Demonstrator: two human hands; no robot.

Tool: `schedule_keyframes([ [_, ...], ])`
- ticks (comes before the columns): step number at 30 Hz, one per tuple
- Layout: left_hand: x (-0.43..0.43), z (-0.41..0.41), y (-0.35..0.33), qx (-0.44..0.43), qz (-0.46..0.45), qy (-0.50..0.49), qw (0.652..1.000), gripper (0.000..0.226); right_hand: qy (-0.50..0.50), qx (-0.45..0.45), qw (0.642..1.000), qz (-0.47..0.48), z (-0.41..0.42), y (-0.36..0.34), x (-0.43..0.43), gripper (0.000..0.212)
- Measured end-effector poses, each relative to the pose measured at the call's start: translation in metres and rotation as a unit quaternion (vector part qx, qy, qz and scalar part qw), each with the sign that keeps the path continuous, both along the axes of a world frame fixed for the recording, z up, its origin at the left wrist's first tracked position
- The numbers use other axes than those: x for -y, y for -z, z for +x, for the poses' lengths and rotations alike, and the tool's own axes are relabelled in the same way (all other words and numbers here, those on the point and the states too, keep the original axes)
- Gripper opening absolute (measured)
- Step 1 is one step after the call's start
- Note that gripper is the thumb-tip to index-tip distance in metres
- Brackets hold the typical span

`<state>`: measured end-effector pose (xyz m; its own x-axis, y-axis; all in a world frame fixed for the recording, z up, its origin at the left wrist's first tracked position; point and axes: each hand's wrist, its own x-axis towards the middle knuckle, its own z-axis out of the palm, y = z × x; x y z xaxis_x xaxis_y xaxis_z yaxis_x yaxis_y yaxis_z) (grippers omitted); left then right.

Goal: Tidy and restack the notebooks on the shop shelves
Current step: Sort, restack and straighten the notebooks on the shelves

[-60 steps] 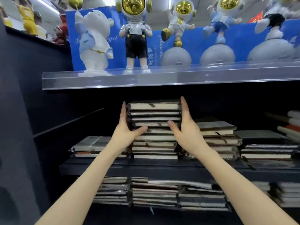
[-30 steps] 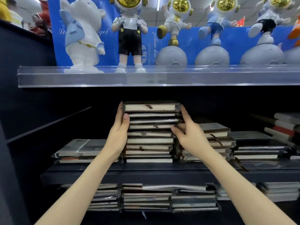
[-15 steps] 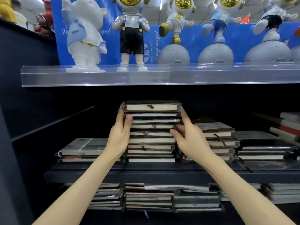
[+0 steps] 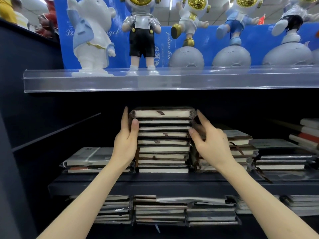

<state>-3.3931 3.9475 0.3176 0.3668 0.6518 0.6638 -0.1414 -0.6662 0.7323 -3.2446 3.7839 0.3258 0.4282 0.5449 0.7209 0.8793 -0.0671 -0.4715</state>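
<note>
While left hand [image 4: 126, 144] presses flat on notebook stack [image 4: 163, 149], right hand [image 4: 210, 145] flanks opposite side, loosely open, empty.

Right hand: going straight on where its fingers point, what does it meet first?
The right hand would likely meet the right side of the tall notebook stack, near its top; depth is unclear.

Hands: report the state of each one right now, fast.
Left hand: open, straight fingers pressed flat on the left side of the tall notebook stack.
Right hand: open, fingers loosely spread at the stack's right side, gripping nothing.
</note>
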Motion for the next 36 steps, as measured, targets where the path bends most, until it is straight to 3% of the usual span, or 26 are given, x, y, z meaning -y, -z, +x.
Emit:
schedule_keyframes([
  [6,0.003,0.010,0.001,0.019,-0.019,0.049,0.998,0.052,-0.067,-0.063,0.996,-0.011,-0.006,-0.002,-0.019,0.061],
  [16,0.009,0.007,-0.002,0.007,-0.033,0.046,0.998,0.054,-0.041,-0.033,0.998,-0.041,-0.009,0.001,-0.018,0.062],
  [20,0.020,-0.012,0.019,-0.046,-0.039,0.021,0.998,0.053,0.116,0.128,0.985,-0.029,-0.002,0.030,-0.011,0.069],
  [23,0.027,-0.020,0.039,-0.094,0.003,0.026,0.995,0.044,0.154,0.214,0.964,-0.030,0.006,0.050,-0.012,0.068],
  [29,0.008,-0.021,0.039,-0.092,-0.002,-0.015,0.996,0.035,0.144,0.225,0.964,0.004,0.014,0.047,-0.020,0.040],
  [36,0.007,-0.015,0.043,-0.058,0.015,-0.047,0.997,0.032,0.142,0.208,0.966,0.066,0.015,0.051,-0.027,0.031],
])
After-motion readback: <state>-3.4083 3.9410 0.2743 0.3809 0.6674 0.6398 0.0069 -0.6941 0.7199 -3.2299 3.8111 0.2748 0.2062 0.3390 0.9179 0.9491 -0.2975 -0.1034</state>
